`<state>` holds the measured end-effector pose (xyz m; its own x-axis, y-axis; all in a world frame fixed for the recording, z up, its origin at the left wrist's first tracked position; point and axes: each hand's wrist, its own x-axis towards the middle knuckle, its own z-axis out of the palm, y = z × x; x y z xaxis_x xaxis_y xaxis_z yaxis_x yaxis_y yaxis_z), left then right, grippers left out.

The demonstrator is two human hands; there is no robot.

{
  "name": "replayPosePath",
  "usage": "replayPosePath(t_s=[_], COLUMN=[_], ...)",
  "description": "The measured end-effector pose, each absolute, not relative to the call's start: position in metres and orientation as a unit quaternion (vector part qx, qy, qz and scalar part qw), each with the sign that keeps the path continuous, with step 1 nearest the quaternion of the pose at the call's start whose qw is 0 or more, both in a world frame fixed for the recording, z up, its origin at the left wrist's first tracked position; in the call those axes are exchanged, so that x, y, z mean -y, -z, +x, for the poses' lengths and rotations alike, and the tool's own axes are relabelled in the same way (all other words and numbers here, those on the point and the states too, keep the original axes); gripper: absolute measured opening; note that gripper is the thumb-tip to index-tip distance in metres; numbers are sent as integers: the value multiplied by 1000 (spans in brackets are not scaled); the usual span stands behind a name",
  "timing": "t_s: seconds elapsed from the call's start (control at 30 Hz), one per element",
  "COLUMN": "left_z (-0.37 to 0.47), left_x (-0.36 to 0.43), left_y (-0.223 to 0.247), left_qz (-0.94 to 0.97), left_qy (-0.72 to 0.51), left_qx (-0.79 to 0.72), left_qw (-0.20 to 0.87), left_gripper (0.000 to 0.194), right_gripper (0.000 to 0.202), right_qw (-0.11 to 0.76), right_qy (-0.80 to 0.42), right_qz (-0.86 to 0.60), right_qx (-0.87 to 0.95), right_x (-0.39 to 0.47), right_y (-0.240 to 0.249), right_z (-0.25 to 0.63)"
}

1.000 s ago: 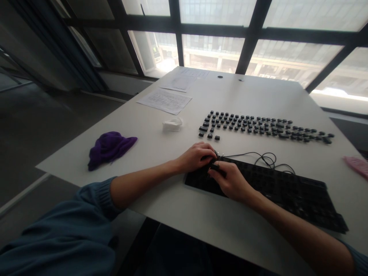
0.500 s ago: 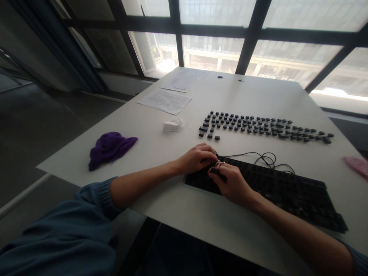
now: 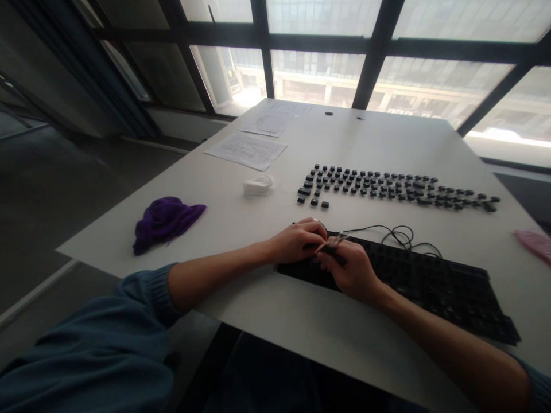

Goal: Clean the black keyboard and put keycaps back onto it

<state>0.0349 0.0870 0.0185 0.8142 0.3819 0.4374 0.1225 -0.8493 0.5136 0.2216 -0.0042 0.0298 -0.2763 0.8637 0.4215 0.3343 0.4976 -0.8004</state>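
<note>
Daylight fills windows [image 3: 318, 71] behind a white bench [image 3: 267, 318], where a black keyboard [image 3: 430, 281] lies near the front edge, its long axis slanting from its left end toward the lower right, beneath the right forearm [image 3: 447, 338]. The left hand [image 3: 297, 241] is nearer that left end, fingers curled over it; whether they grip anything cannot be told. Just beside it, the right hand [image 3: 350, 268] pinches a small dark tool [image 3: 334, 250] in closed fingers, above the same end. Loose black keycaps [image 3: 366, 182] stand in rows beyond the keyboard.
</note>
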Motion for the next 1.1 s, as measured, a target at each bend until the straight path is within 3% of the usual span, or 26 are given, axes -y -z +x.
replayPosePath(t_s=[0.23,0.4,0.7,1.1], left_z=[34,29,32,31], left_x=[-86,-85,-80,-77], left_y=[-22,-34,-35,-34], left_qz=[908,875,862,892], left_qy=[-285,-326,-323,-286], left_qx=[-153,-170,-180,-215], left_qw=[266,316,346,278], left_gripper=[16,34,21,21], right_gripper=[21,20,18,16], right_qw=[484,546,559,555], right_qy=[-303,-309,-333,-340], right_qz=[-451,-503,-485,-431], right_qx=[686,595,584,625], right_x=[4,1,-3,-2], right_y=[-28,-23,-21,-24], right_z=[222,222,220,222])
